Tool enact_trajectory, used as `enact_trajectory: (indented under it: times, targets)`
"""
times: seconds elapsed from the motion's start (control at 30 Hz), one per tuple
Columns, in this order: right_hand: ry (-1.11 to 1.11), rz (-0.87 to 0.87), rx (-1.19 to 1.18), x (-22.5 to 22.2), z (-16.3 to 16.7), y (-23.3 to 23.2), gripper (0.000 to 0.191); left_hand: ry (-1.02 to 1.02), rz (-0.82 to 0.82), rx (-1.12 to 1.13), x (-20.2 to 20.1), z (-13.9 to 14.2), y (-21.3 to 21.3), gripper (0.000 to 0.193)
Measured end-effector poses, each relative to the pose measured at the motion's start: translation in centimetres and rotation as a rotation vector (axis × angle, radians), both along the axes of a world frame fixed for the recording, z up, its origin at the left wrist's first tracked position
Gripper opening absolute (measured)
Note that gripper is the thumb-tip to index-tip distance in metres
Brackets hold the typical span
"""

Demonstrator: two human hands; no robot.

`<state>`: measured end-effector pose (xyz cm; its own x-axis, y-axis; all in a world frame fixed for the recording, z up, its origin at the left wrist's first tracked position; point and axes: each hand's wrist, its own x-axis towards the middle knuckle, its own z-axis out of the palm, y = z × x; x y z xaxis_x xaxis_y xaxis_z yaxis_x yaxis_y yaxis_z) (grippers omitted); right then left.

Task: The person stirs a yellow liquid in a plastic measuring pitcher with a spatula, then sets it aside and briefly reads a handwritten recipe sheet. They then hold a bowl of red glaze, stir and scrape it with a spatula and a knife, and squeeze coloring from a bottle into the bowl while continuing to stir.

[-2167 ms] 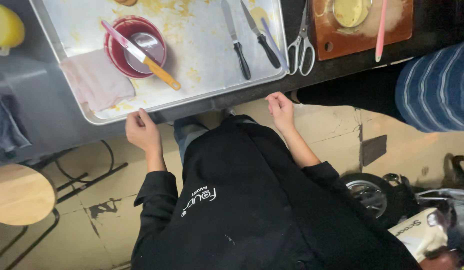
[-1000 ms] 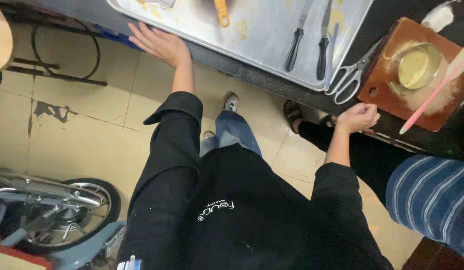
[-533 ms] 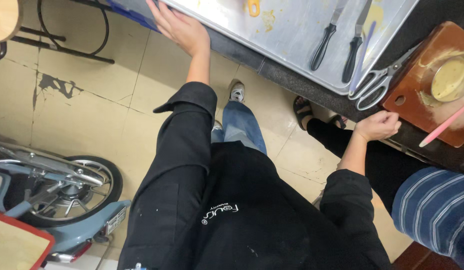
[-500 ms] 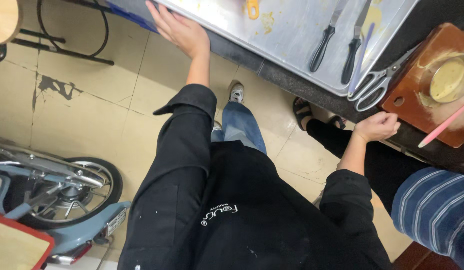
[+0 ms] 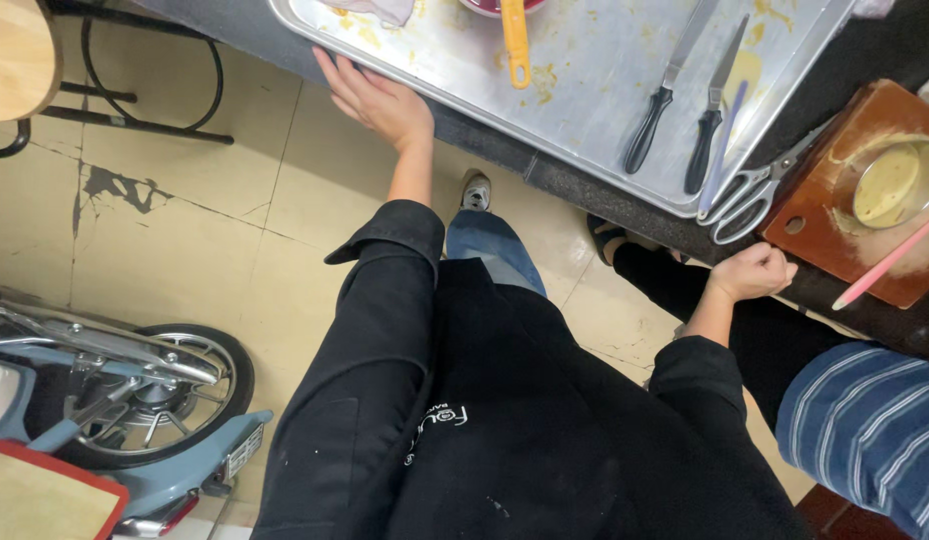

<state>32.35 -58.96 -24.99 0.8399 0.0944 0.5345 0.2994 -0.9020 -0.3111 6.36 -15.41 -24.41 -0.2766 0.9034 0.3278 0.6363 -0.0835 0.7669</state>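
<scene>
We look straight down our own black apron and sleeves at a dark counter edge. Our left hand [image 5: 377, 97] lies flat and spread, fingers together and extended, palm down on the near rim of a large metal baking tray [image 5: 585, 120]; it grips nothing, just presses against the tray's edge near its corner. Our right hand [image 5: 753, 272] is curled into a loose fist at the counter's edge, just below the scissors [image 5: 747, 192] and beside the near corner of the brown wooden board [image 5: 810, 235]. We cannot tell whether anything sits inside that fist.

The tray rests on the counter, tilted across the view, its surface smeared with yellowish stains. On it lie 2 black-handled knives [image 5: 675, 85], side by side with handles toward us, and a thin lilac-coloured stick [image 5: 723, 140] just beside the second knife. The scissors overhang the tray's near right rim. Near the top edge, an orange-yellow handle [image 5: 515, 35] points down from a red bowl that is mostly cut off by the frame.

On the wooden board stands a small metal bowl of pale yellow paste [image 5: 890, 182], and a pink utensil handle [image 5: 890, 262] crosses the board's lower right corner.

A person in a blue striped sleeve [image 5: 870, 420] stands just to our right. On the tiled floor to our left are a pale blue motorbike wheel [image 5: 155, 395] and a round wooden stool [image 5: 20, 55].
</scene>
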Motion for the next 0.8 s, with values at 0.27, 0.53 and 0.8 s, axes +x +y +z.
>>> enact_trajectory:
  times: [0.27,0.53,0.8]
  targets:
    - [-0.019,0.035,0.001,-0.1,0.8,0.6,0.022,-0.027,-0.005,0.026,0.1,1.2,0.0,0.039]
    - [-0.031,0.050,-0.005,-0.2,0.9,1.1,0.024,-0.025,-0.014,0.006,0.2,2.1,0.3,0.041]
    - [-0.049,0.073,0.006,0.0,0.2,0.6,0.026,-0.015,-0.008,-0.015,0.1,1.8,0.5,0.042]
